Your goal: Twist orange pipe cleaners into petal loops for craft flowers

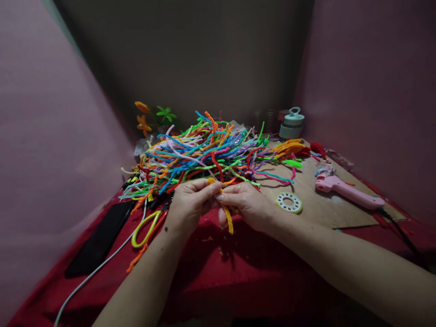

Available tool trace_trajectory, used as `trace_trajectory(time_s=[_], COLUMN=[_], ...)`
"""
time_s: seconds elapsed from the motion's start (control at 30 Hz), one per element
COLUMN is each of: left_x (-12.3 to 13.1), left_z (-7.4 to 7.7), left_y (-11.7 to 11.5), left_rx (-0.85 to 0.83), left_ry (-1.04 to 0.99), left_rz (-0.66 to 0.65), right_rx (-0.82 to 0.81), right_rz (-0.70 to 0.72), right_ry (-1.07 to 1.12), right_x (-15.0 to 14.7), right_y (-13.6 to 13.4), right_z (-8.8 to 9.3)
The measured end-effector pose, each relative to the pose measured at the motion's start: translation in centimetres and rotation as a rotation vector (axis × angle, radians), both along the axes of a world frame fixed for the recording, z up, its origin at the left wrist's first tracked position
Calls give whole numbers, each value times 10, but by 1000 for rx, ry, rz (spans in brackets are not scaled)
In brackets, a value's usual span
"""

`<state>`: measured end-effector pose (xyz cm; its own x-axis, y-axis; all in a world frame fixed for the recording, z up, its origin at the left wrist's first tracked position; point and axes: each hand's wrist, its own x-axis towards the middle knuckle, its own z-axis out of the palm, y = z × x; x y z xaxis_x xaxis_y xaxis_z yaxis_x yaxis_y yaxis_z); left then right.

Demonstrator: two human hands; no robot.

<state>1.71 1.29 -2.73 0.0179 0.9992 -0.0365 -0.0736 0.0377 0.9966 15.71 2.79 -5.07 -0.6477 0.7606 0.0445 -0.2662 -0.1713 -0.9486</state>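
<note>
A mustard-yellow pipe cleaner (229,220) is pinched between my two hands, its bent lower end hanging below the fingers. My left hand (192,200) closes thumb and forefinger on it, and a short yellow bit shows above the thumb. From the other side my right hand (243,202) pinches it, fingertips meeting those of the left. Just beyond the hands lies a large tangled heap of pipe cleaners (190,156) in many colours. The fingers hide how the yellow piece is bent or twisted.
Yellow-handled scissors (147,230) and a black phone (100,238) lie at left, with a white cable (102,265). On the board (327,209) at right are a tape spool (289,202) and a pink hot-glue gun (347,188). Behind stand a lidded bottle (292,123) and pipe-cleaner flowers (143,125).
</note>
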Motion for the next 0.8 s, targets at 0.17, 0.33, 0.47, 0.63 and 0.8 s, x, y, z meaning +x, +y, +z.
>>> trace_trajectory(time_s=[0.17, 0.33, 0.47, 0.63, 0.8], left_x=[2, 3, 0, 1, -3], left_z=[0, 1, 1, -1, 1], left_y=[1, 2, 5, 6, 5], left_rx=[137, 262, 112, 209, 71], left_ry=[179, 461, 336, 393, 215], left_rz=[66, 235, 101, 238, -24], right_rx=[1, 93, 48, 0, -3], right_rz=[-54, -98, -76, -66, -76], right_ry=[-76, -134, -106, -61, -44], right_x=[0, 0, -1, -2, -3], right_y=[-2, -2, -3, -3, -3], right_z=[-1, -4, -4, -2, -3])
